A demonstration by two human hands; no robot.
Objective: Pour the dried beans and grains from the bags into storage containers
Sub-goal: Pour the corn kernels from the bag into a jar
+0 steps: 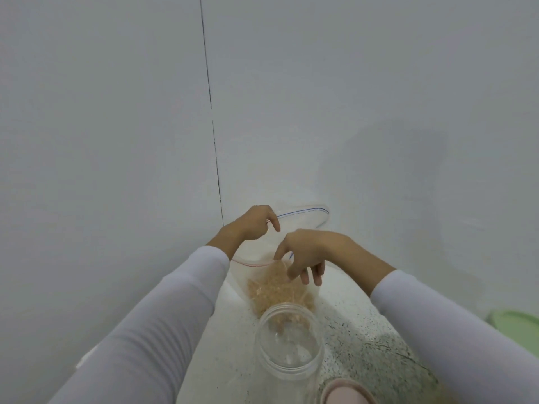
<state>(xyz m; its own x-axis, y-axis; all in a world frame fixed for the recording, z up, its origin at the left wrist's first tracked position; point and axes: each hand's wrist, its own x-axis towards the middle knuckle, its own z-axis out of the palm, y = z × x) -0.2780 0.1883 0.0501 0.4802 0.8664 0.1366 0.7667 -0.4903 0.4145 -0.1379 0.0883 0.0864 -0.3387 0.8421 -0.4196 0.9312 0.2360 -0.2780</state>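
A clear zip bag (256, 252) with tan grain (274, 290) in its lower part stands upright on the speckled counter (364, 330). Its mouth, edged by a red and a blue zip line, is spread wide. My left hand (253, 223) pinches the far left rim of the mouth. My right hand (309, 255) pinches the near rim between thumb and forefinger, its other fingers hanging over the bag. A clear plastic jar (288, 345) with no lid stands just in front of the bag; it looks empty.
A plain white wall (350, 112) with a thin dark vertical seam rises right behind the counter. A pale green lid or container (516, 325) shows at the right edge. A pinkish round object (347, 393) sits at the bottom, beside the jar.
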